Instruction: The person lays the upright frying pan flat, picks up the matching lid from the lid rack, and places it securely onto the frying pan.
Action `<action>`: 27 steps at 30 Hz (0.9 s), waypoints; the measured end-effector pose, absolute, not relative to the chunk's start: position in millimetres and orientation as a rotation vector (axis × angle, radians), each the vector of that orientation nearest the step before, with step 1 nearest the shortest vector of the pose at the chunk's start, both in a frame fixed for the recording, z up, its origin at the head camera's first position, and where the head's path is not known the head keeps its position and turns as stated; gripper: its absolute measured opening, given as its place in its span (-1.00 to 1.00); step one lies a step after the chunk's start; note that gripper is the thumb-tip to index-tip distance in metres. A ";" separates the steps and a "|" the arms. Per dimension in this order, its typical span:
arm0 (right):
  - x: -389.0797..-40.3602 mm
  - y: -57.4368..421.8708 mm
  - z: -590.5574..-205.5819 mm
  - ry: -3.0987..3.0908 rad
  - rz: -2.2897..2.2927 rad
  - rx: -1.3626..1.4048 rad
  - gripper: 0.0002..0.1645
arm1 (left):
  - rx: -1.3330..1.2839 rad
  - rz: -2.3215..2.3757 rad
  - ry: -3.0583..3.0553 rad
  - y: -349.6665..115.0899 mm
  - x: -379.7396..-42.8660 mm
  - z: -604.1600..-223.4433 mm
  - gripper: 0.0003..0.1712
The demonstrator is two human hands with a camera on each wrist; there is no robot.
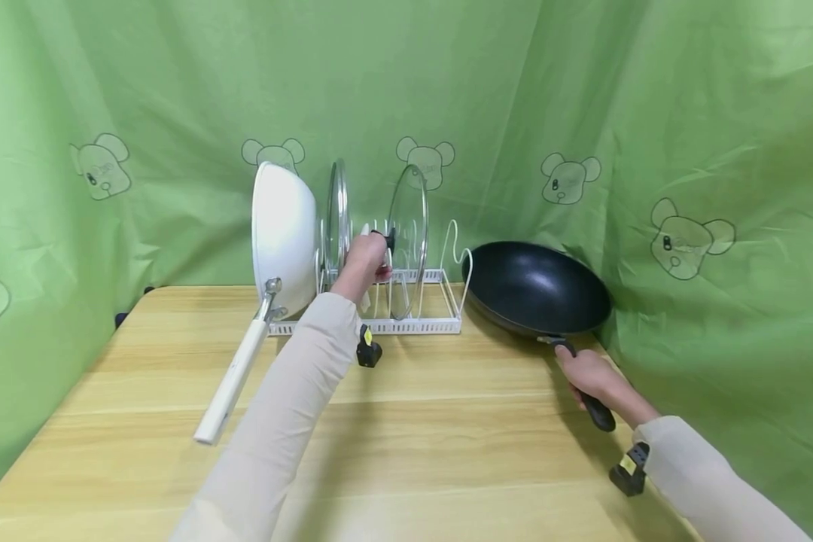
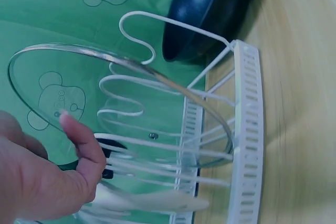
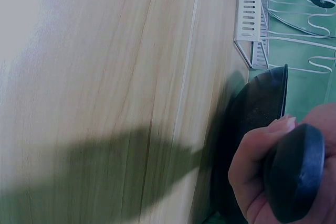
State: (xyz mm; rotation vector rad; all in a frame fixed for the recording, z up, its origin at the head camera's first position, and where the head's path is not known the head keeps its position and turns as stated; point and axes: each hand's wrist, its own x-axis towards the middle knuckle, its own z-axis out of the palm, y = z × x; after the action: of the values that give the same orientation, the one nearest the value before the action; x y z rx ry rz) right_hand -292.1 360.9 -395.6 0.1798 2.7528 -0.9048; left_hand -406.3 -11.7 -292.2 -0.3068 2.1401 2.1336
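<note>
At the rack, my left hand (image 1: 366,257) grips the black knob (image 1: 390,239) of a glass lid (image 1: 423,226). This lid stands upright among the wires of the white rack (image 1: 413,326), and in the left wrist view the lid's rim (image 2: 105,56) arches beyond the fingers. My right hand (image 1: 592,376) holds the black handle (image 1: 599,414) of a black wok (image 1: 535,286), right of the rack. In the right wrist view the fingers (image 3: 252,161) wrap round that handle, its butt end toward the camera.
A white pan (image 1: 284,233) stands on its side at the rack's left end, its long white handle (image 1: 233,380) slanting toward the front. Beside it a second glass lid (image 1: 339,218) stands upright. A green curtain (image 1: 481,90) closes off the back and sides of the wooden table (image 1: 447,436).
</note>
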 end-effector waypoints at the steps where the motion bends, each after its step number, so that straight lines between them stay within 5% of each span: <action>1: -291.6 360.7 -395.6 2.755 -0.901 0.180 -0.18 | -0.307 2.194 2.068 -11.9 -405.4 -292.7 -0.48; 27: -290.5 361.0 -395.4 2.746 -0.877 0.217 -0.17 | -0.386 2.431 1.684 -14.3 -407.4 -297.9 -0.50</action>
State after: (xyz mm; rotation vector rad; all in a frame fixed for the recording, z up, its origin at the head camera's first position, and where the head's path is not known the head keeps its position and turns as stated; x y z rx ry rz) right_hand -290.5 361.0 -395.4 0.2167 2.7462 -0.8766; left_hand -407.4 -14.3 -297.9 -0.3860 1.6844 2.4313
